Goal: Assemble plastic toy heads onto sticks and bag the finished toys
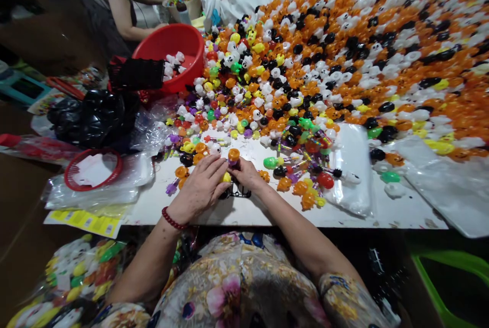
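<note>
My right hand (247, 174) is closed around a small toy with an orange top (234, 156) and a purple part below it. My left hand (204, 184), a dark red bead bracelet at its wrist, reaches over beside it with the fingers stretched out. Between its thumb and fingers shows a yellow toy piece (226, 178); whether the hand grips it I cannot tell. Beneath both hands lies a black plastic grid frame (240, 190), mostly covered. Loose toys surround them, among them orange pumpkin pieces (284, 184) and a green one (271, 163).
A huge heap of orange, white and black toys (324, 58) fills the table's back and right. Clear plastic bags (349, 170) lie at right. At left are a red tub (191, 43), a red basket (93, 185) and a black bag (95, 114). Another person (114, 7) works beyond.
</note>
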